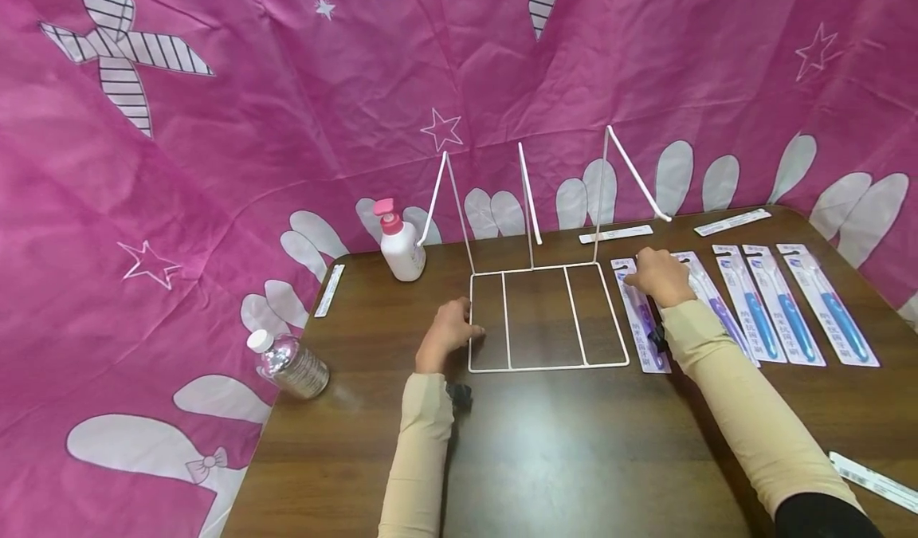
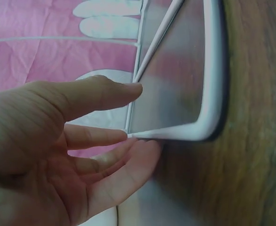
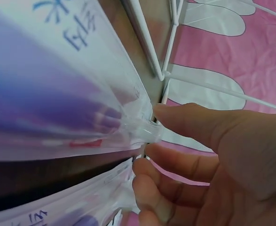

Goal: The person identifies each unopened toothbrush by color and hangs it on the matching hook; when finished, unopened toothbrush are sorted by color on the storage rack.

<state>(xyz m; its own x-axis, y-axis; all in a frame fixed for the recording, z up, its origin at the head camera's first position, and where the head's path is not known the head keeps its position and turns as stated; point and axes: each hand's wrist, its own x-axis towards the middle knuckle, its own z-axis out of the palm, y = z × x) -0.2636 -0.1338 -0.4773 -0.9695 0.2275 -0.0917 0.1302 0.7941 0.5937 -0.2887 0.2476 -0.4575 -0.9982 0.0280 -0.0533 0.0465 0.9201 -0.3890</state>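
A white wire rack [image 1: 548, 369] with three raised bent prongs stands mid-table. My left hand [image 1: 450, 327] is at its left side. In the left wrist view, the fingertips [image 2: 145, 148] meet the side wire and the thumb stands apart from them. My right hand [image 1: 661, 276] is over the upper end of the leftmost packaged toothbrush [image 1: 643, 323], a purple one. Its thumb and forefinger pinch the package's end around the clear plastic [image 3: 145, 129] in the right wrist view. Another packaged purple toothbrush [image 1: 720, 307] lies just right of it, partly hidden by the hand and sleeve.
Several packaged blue toothbrushes [image 1: 832, 307] lie in a row at the right. Behind the rack's left is a white pump bottle [image 1: 404, 253] with a pink top. A clear bottle [image 1: 297, 369] stands near the left edge. White label strips [image 1: 731, 222] lie along the table's edges.
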